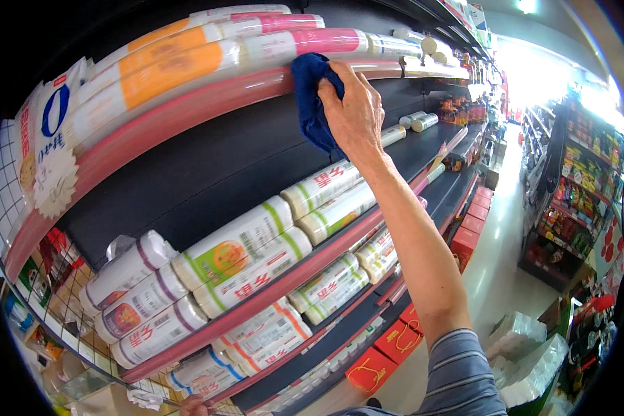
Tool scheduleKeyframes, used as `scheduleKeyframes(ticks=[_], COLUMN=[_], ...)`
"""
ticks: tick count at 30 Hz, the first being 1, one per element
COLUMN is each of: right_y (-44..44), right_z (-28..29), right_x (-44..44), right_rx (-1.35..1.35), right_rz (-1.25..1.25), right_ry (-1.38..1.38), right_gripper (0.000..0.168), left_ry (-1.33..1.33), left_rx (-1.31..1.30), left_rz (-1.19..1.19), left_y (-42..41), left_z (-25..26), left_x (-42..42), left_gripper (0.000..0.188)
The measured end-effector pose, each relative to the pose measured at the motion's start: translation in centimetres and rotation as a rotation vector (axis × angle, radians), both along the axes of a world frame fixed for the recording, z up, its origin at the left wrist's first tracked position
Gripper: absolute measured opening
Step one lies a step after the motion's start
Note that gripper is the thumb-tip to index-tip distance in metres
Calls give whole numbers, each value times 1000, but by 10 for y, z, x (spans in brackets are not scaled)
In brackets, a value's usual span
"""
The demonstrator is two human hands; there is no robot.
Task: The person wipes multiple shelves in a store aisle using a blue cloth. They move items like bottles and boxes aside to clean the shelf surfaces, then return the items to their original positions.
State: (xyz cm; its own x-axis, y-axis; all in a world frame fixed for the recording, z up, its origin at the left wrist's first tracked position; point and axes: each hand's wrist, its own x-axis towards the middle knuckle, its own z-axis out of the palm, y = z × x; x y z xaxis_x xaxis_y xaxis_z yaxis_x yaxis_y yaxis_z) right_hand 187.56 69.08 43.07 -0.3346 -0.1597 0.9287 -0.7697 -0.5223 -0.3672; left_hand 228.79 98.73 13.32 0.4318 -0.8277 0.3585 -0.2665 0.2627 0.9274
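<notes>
My right hand (354,106) grips a dark blue cloth (312,99). The cloth lies against the red front strip (187,106) of the upper shelf. Just behind it are wrapped cylindrical packs of dried noodles with a pink band (327,42), and to the left are packs with an orange band (171,70). Only part of my left hand (193,405) shows, at the bottom edge by the lower shelf's front; its fingers are mostly cut off. Close to it lies a blue-banded noodle pack (208,372).
Green-banded noodle packs (244,255) and purple-banded ones (151,312) fill the middle shelf. Red gift boxes (372,369) stand on the floor below. A wire mesh panel (8,171) closes the left end. The aisle (491,260) runs right, with plastic-wrapped white packs (533,369) nearby.
</notes>
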Motion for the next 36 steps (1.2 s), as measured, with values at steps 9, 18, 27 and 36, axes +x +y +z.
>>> scheduleKeyframes(ticks=[9, 18, 27, 36], right_y=[-43, -74, -76, -51], right_z=[0, 8, 7, -42], right_x=[-106, -180, -189, -157], right_rx=[48, 174, 198, 220], right_rz=[-45, -1, 270, 645], right_ry=[-109, -258, -481, -460], right_gripper=[37, 47, 50, 35], left_ry=[56, 52, 86, 117], left_rx=[61, 51, 38, 56], left_rz=[-42, -79, -86, -22], left_y=[-17, -23, -23, -9], left_z=[8, 8, 3, 12], left_x=[-87, -115, -119, -130], left_gripper=[24, 28, 28, 25])
